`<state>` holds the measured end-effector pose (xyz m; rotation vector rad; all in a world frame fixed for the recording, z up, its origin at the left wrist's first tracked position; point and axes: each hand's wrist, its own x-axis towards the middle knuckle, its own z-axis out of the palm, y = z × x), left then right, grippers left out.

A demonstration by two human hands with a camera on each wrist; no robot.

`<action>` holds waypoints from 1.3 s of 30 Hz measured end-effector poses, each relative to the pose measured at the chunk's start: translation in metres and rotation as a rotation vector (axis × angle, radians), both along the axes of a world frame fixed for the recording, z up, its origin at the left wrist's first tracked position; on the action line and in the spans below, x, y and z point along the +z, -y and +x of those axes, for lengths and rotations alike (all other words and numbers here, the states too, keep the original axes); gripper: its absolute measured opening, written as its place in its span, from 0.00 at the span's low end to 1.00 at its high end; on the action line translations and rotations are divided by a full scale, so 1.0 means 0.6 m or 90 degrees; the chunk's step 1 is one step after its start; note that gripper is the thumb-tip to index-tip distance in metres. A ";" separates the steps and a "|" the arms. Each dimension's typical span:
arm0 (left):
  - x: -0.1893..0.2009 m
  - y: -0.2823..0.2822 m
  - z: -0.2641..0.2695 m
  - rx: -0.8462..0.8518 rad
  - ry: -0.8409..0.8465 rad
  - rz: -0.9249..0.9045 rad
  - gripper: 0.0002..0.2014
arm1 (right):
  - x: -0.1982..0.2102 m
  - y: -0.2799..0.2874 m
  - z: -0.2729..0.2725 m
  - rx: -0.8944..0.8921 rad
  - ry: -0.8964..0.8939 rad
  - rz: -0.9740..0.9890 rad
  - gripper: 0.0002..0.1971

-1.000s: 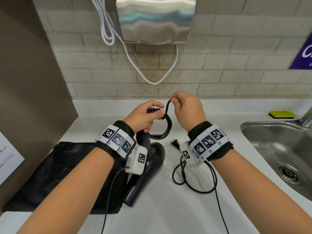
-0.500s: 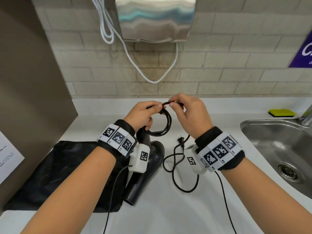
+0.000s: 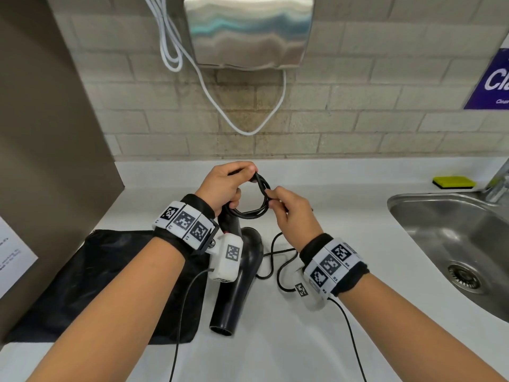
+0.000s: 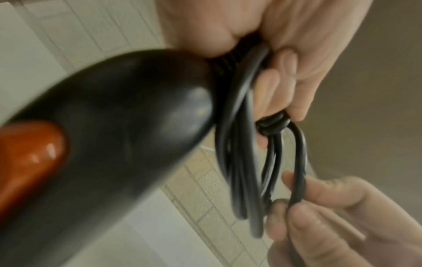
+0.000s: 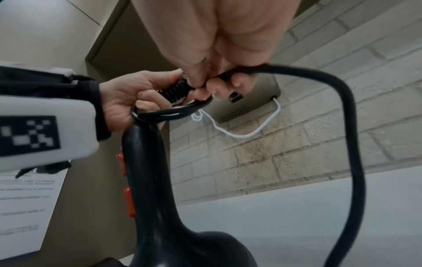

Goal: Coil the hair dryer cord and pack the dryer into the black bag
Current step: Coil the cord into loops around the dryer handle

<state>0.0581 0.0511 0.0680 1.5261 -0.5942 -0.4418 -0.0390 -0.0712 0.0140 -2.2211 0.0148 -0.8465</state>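
A black hair dryer (image 3: pixel 239 282) with orange switches (image 5: pixel 128 200) rests nozzle-down on the white counter, partly on the black bag (image 3: pixel 91 282). My left hand (image 3: pixel 225 186) grips the top of its handle together with a small coil of black cord (image 3: pixel 256 205). My right hand (image 3: pixel 289 210) pinches the cord (image 4: pixel 299 173) at the right side of that coil. The remaining cord (image 3: pixel 278 260) trails loose on the counter under my right wrist. The plug is hidden.
A steel sink (image 3: pixel 451 244) lies at the right with a yellow sponge (image 3: pixel 454 181) behind it. A steel hand dryer (image 3: pixel 248 31) with a white cable (image 3: pixel 248 130) hangs on the tiled wall. A brown partition (image 3: pixel 49 150) stands at the left.
My right hand has swung from above the coil down to its right side, laying another turn of cord. The loose cord on the counter has shortened.
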 end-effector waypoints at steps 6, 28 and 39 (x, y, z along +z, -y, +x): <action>-0.003 -0.003 0.000 0.062 0.012 0.003 0.03 | 0.007 0.003 -0.002 0.008 -0.017 -0.014 0.05; -0.008 0.016 0.032 0.109 0.000 -0.065 0.06 | -0.119 0.131 0.003 -0.123 -0.697 -0.044 0.18; -0.009 0.024 0.036 0.080 0.015 -0.018 0.05 | -0.156 0.136 0.058 -0.183 -0.736 -0.135 0.19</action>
